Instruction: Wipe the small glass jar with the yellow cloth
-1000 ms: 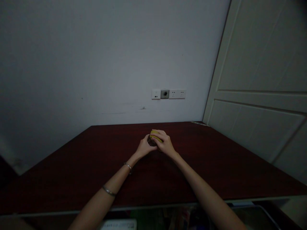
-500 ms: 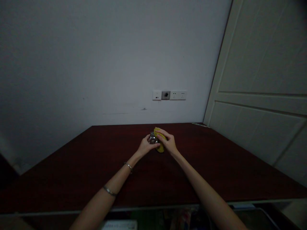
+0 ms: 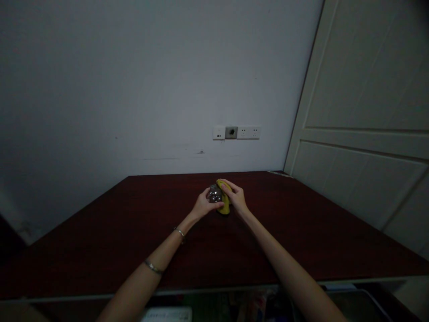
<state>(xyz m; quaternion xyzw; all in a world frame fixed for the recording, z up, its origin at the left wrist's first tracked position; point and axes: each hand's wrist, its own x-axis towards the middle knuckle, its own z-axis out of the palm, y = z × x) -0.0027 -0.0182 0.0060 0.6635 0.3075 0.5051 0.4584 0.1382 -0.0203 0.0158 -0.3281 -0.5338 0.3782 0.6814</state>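
Observation:
My left hand (image 3: 202,205) is closed around a small, shiny, rounded object (image 3: 215,194), dark and see-through or mirror-like, with bright glints; its exact kind is unclear. Pinched in my right hand (image 3: 237,197) is a yellow cloth (image 3: 224,206). The cloth lies against the right side of the shiny object, its lower part hanging down past my left thumb. Both hands meet just above the far middle part of the dark red table (image 3: 161,214). My fingers hide part of the object and the cloth.
A pale wall (image 3: 167,89) stands behind the table, with a row of sockets (image 3: 248,133). To the right is a cream panelled door (image 3: 365,107). Below the table's front edge, an open space holds a white box-like item (image 3: 167,314) and other dim items.
My right hand has shifted the yellow cloth slightly, drawing its top a little to the right and showing more of the shiny object. My left hand has stayed nearly still.

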